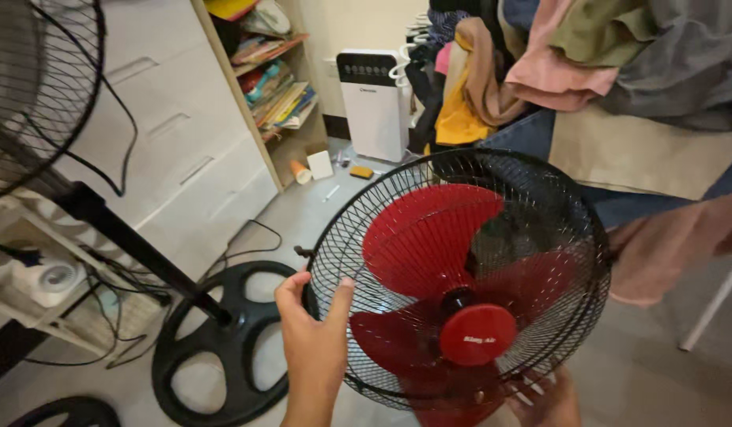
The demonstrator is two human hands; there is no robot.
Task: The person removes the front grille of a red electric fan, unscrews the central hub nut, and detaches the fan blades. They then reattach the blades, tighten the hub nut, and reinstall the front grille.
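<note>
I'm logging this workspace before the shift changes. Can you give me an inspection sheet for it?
Surface: pale floor, no bench in view.
Job's things: fan head with black wire guard and red blades, held tilted above the floor.
Clutter: round black stand base with pole; second fan guard at upper left; small items on the floor near the shelf.
Hands: left hand grips the guard's left rim; right hand under its lower edge, mostly hidden.
Cables: black cords hang down the drawers and trail over the floor.
Surroundings: white drawers, bookshelf, white appliance, heaped clothes.
</note>
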